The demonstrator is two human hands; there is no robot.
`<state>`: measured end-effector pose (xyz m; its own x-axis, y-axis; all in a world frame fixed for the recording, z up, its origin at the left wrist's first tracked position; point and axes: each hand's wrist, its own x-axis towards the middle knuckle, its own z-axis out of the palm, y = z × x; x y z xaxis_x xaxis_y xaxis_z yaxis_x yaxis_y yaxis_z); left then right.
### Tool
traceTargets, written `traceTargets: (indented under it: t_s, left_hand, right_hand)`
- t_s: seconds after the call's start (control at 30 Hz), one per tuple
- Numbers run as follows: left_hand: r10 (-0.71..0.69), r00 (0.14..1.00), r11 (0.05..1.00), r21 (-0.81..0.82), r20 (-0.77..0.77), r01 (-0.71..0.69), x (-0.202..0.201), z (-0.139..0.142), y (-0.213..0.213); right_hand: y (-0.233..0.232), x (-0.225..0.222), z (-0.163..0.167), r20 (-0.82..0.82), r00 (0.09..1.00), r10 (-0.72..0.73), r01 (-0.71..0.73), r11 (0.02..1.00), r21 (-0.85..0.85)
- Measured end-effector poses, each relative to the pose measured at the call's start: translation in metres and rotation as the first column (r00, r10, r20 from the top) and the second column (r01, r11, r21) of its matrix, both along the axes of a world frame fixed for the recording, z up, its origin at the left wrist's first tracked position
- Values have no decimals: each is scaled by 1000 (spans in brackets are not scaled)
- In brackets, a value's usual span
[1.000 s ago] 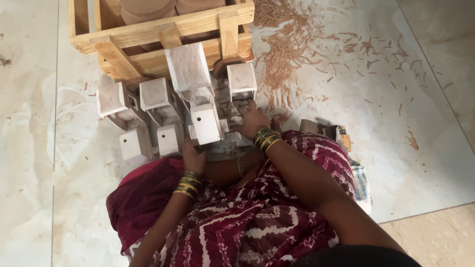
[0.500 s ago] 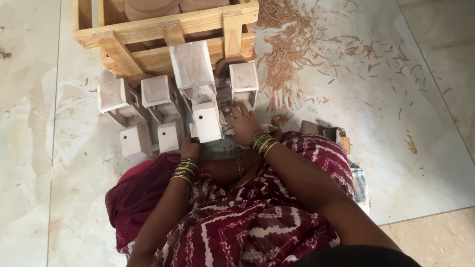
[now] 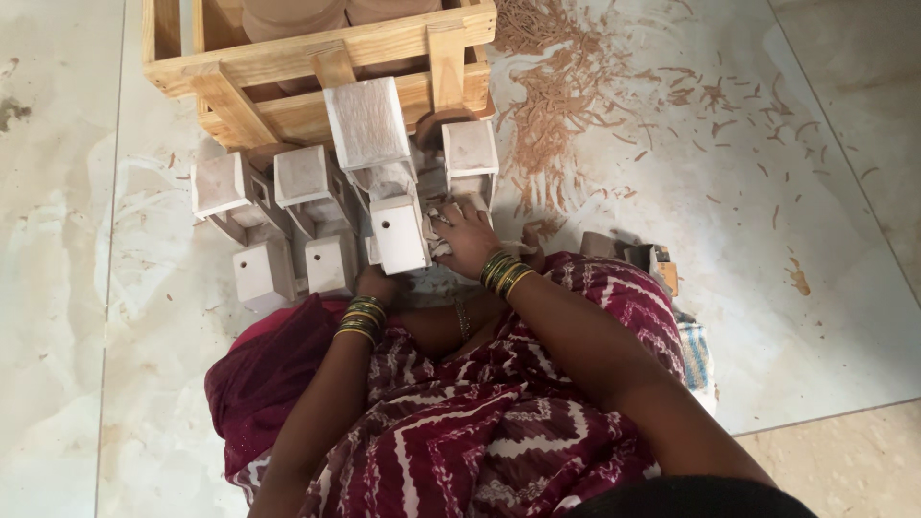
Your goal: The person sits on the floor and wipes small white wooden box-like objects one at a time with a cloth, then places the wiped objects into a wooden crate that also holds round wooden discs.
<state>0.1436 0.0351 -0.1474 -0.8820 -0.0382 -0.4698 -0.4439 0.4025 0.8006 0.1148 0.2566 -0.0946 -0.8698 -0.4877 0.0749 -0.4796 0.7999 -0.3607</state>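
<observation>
White-painted wooden birdhouse (image 3: 400,233) is standing upright on the floor (image 3: 815,288), just in front of the seated person's lap. Right hand (image 3: 467,242) is pressing a crumpled pale scrap, possibly sandpaper, against the birdhouse's right side, fingers curled over it. Left hand (image 3: 376,285) is lying largely hidden behind the birdhouse's near edge; whether it is gripping cannot be told. Similar white houses (image 3: 264,273) are standing to the left, and a wooden crate (image 3: 317,58), cut off at the top, is sitting beyond. Reddish shavings (image 3: 566,86) are lying at far right.
</observation>
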Motion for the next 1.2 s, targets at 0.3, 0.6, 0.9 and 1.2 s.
traceTargets:
  t_s: [0.3, 0.6, 0.9, 1.2]
  left_hand:
    - [-297, 948, 904, -356, -118, 239, -6, 7, 2]
    - [-650, 759, 508, -760, -30, 405, -8, -6, -4]
    - [-593, 781, 677, -646, -197, 352, -1, -8, -5]
    - [-492, 861, 753, -558, -126, 349, -2, -6, -2]
  right_hand:
    - [2, 2, 0, 14, 1000, -6, 6, 1000, 7]
    - [8, 4, 1, 62, 997, 38, -41, 998, 38]
    - [28, -8, 26, 274, 950, -148, 216, 947, -238]
    - [20, -4, 42, 367, 846, -387, 377, 921, 102]
